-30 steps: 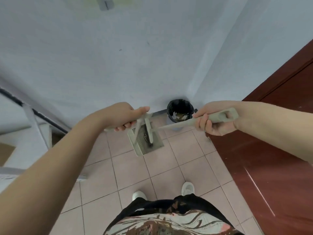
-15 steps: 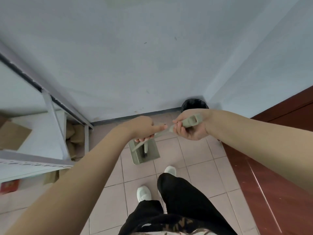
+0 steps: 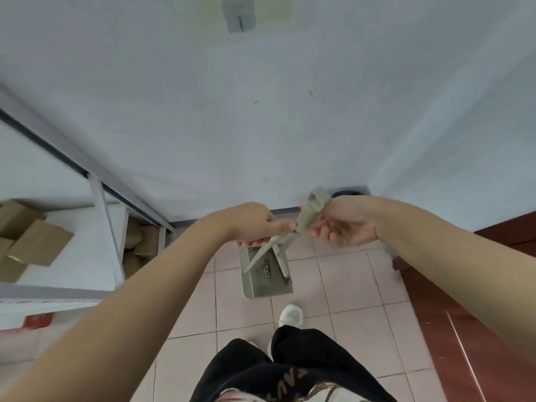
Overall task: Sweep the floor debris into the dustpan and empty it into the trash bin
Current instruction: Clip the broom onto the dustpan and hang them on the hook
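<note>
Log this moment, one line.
left hand: grips grey-green plastic dustpan | right hand: on long grey-green broom handle, grip unclear | black trash bin: beyond right hand
</note>
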